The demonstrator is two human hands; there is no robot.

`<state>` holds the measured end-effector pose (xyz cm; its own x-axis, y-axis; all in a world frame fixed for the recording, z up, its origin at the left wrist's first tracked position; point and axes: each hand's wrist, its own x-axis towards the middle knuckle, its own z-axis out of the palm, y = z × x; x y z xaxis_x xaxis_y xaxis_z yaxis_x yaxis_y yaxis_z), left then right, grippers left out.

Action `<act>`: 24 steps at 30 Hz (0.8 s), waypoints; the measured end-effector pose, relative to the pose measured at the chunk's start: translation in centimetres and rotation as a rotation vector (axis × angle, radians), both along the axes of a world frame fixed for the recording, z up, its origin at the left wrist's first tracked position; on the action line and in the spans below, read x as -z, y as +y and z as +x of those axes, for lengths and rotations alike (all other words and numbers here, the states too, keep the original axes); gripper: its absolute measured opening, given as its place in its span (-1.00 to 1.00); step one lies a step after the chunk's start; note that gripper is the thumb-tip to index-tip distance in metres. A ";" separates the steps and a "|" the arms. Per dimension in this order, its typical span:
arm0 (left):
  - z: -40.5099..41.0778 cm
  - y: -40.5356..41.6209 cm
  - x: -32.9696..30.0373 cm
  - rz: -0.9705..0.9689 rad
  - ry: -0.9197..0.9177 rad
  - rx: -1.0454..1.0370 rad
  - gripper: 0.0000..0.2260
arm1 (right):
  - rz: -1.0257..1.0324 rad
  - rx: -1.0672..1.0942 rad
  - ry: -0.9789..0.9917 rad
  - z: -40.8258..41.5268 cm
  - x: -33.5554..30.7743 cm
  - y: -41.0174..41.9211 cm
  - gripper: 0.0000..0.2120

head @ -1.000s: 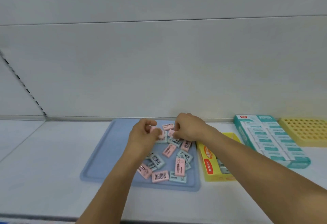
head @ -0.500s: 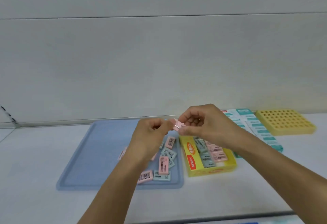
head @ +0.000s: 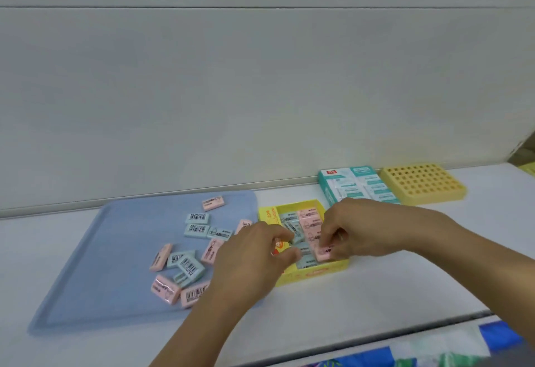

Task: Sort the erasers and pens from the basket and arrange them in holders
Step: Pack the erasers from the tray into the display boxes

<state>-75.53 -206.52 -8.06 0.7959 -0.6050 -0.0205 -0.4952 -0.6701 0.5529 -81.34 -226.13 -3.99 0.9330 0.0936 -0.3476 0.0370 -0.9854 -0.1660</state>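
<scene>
A blue tray lies on the white shelf with several pink and pale blue erasers scattered on it. Right of it stands a yellow eraser box part-filled with pink and blue erasers. My right hand is over the box and pinches a pink eraser at the box's near right corner. My left hand hovers at the box's left wall with fingers curled; whether it holds anything I cannot tell.
A teal and white carton of packs stands behind the yellow box. A yellow holder with many round holes sits at the back right. The shelf's front edge runs below my arms, with blue printed packaging beneath.
Both hands moved right and down from above the tray to the yellow box. The pink eraser, held up between both hands before, is now down in the box under my right fingers.
</scene>
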 end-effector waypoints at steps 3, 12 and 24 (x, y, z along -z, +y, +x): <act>-0.1 0.2 0.3 -0.035 0.016 0.007 -0.72 | -0.050 -0.020 -0.003 0.4 0.5 0.2 -0.81; -0.1 0.2 0.6 -0.039 0.025 0.003 -0.74 | -0.109 -0.043 0.002 0.8 0.5 0.5 -0.85; -0.1 0.2 0.8 0.003 -0.012 0.014 -0.72 | -0.300 -0.178 0.002 1.8 0.6 2.3 -0.92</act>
<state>-75.67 -206.34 -8.88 0.7876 -0.6161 -0.0126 -0.5112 -0.6647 0.5449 -79.53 -223.84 -4.55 0.9106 0.1481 -0.3857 0.2124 -0.9685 0.1298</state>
